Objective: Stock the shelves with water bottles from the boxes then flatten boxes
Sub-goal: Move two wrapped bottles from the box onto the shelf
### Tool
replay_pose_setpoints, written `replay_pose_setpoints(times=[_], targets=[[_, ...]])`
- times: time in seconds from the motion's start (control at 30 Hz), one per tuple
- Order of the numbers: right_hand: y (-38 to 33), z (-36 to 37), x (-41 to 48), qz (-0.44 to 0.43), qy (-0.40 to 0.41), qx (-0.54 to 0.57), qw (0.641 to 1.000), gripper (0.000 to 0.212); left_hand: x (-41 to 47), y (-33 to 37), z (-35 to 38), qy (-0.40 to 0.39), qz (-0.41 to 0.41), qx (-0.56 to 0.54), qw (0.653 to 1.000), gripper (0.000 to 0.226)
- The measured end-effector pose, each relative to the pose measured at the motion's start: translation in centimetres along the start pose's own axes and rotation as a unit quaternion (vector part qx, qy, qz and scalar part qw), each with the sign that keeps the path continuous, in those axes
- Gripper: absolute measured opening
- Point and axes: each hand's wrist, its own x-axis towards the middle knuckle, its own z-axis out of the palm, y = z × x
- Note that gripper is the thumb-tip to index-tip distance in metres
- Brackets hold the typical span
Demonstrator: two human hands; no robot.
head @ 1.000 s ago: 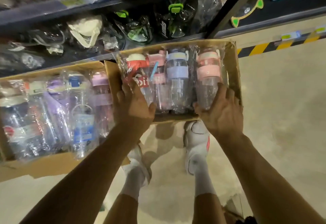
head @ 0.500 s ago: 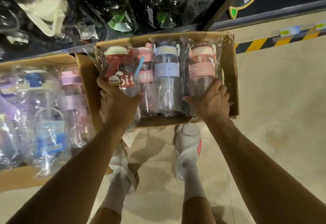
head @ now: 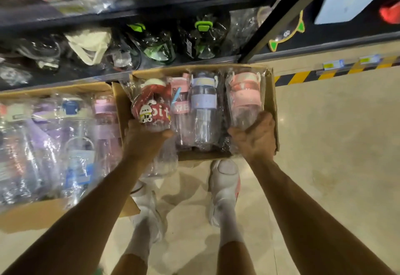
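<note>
An open cardboard box (head: 273, 110) on the floor holds several plastic-wrapped water bottles. My left hand (head: 142, 142) grips the base of a red bottle (head: 152, 110) with a white cap, raised a little out of the box. My right hand (head: 256, 138) grips the bottom of a pink bottle (head: 244, 99) at the box's right side. Between them lie a pink-banded bottle (head: 180, 110) and a lilac-banded bottle (head: 203, 105). A second box (head: 43, 212) to the left is full of wrapped bottles.
The dark bottom shelf (head: 151, 45) just beyond the boxes holds wrapped green-lidded bottles and a white bag. A black upright post (head: 279, 14) rises at the right. Yellow-black tape (head: 303, 77) marks the shelf base. My two white shoes stand on beige floor below the box.
Both hands have closed more firmly around the red and pink bottles, and both bottles have risen slightly from the box. The view has shifted a little.
</note>
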Motion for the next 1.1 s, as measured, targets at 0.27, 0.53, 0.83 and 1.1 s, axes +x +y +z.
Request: replay_pose_setpoints(times=[0.27,0.53,0.83,1.1], targets=[[-3.7,-9.6,-9.5,-0.024,-0.052,0.198,0.978,0.075,-10.9,4.8,-6.6,-0.123,0.088,-0.13,0.98,0.106],[-10.8,-24.1,-23.0,-0.078,-0.065,0.279,0.955,0.082,-28.0,16.9,-17.2,-0.125,0.136,-0.131,0.974,0.067],[-18.8,-37.9,-35.5,-0.18,-0.067,0.392,0.9,0.076,-44.4,26.8,-30.5,-0.091,0.275,-0.143,0.946,0.083],[-27.1,-48.5,-44.4,-0.323,-0.019,0.382,0.866,0.077,-52.5,33.6,-40.6,-0.03,0.365,-0.168,0.915,0.093]])
